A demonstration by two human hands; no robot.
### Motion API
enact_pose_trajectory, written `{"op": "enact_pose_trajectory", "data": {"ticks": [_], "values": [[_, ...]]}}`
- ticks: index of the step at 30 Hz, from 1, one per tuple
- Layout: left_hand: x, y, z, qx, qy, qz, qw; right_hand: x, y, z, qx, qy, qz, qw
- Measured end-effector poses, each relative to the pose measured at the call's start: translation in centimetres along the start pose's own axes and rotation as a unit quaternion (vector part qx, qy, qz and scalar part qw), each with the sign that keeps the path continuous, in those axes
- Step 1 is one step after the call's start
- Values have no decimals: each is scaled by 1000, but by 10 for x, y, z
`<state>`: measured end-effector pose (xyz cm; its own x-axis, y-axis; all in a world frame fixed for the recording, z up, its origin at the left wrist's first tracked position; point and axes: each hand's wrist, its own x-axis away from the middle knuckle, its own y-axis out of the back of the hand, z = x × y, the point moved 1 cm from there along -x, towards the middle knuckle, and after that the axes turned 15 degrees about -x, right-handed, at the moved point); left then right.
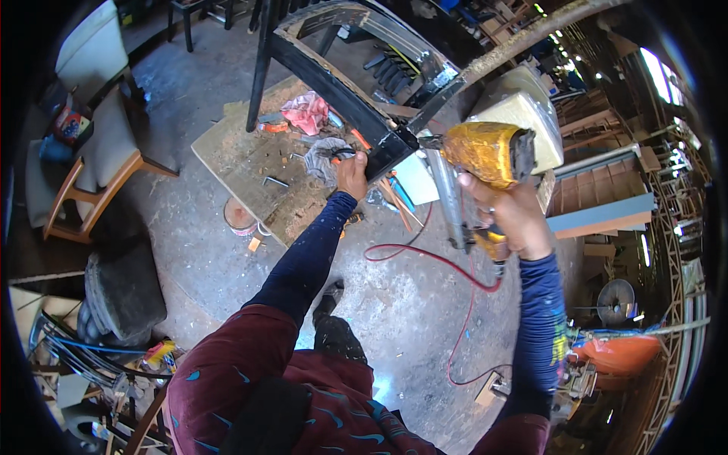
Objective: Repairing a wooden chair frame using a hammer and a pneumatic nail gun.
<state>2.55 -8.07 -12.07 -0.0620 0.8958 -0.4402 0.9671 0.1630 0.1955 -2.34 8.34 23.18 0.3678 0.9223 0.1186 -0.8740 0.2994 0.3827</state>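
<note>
A black wooden chair frame (331,89) without a seat lies tipped over a work board. My left hand (352,176) is closed round the near edge of its rail, thumb up and fingers partly hidden. On the right, my right hand (517,218) grips the handle of a worn yellow nail gun (479,153). The gun's nose points left, at or very near the frame's right corner; I cannot tell whether they touch. A red air hose (455,267) runs from the base of the gun's handle down to the floor.
Under the frame, the wooden board (227,145) bears a pink rag (306,114), a grey rag (321,161) and several hand tools. A round tin (240,217) stands beside it. Upholstered chairs (106,152) are at left, a cream foam block (523,129) at right. The hose loops across the floor.
</note>
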Motion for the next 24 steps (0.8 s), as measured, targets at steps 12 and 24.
{"op": "enact_pose_trajectory", "data": {"ticks": [12,24], "values": [[4,3,-7,16,36,-50,998,-142,-26,110,314,-69,349,880],[-12,13,-8,109,-1,47,993,-170,-99,128,460,-182,226,839]]}}
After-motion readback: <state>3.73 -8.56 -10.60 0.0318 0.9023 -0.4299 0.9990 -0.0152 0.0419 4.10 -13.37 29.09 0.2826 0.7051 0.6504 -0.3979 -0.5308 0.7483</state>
